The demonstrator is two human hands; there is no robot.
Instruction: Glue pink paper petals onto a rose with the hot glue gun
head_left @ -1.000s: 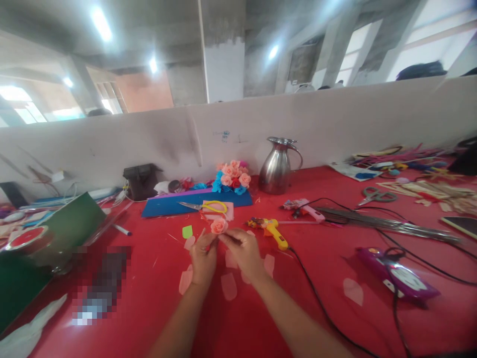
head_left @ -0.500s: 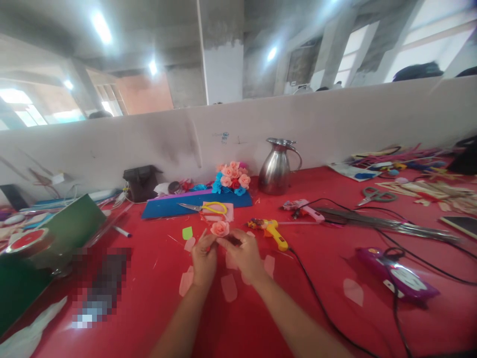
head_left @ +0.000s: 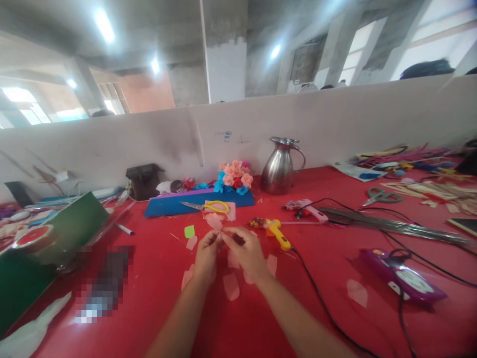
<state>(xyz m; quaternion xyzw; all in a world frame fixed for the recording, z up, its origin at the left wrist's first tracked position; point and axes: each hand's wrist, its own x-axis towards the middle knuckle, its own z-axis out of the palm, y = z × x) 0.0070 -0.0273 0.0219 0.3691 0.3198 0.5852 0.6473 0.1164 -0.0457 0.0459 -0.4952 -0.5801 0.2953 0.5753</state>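
- Blue handwriting [head_left: 227,134] marks the pale partition [head_left: 167,144] at the far side; it is too small and smeared to read.
- The purple device [head_left: 378,263] on the right bears a pale panel [head_left: 412,279]; glare and a crossing black cord leave any lettering there illegible.
- No brand can be read on the yellow hot-glue gun [head_left: 275,233], the pink hot-glue gun [head_left: 311,211] or the steel jug [head_left: 278,169].
- A dark item [head_left: 108,276] at near left is masked by coarse squares, so what it is cannot be told.
- Both hands meet at the middle of the red table [head_left: 149,318]: the left hand [head_left: 206,251] and the right hand [head_left: 246,248] pinch with thumb and fingertips at the base of a pink paper flower [head_left: 214,221].
- That flower is just beyond the fingertips, near the yellow-handled scissors [head_left: 216,207]; the fingers hide its lower end.
- Pink petal pieces [head_left: 231,287] lie around the hands, several partly covered by them.
- A flat dark object [head_left: 464,225] is cut off by the right edge, as is the green board [head_left: 22,283] by the left.
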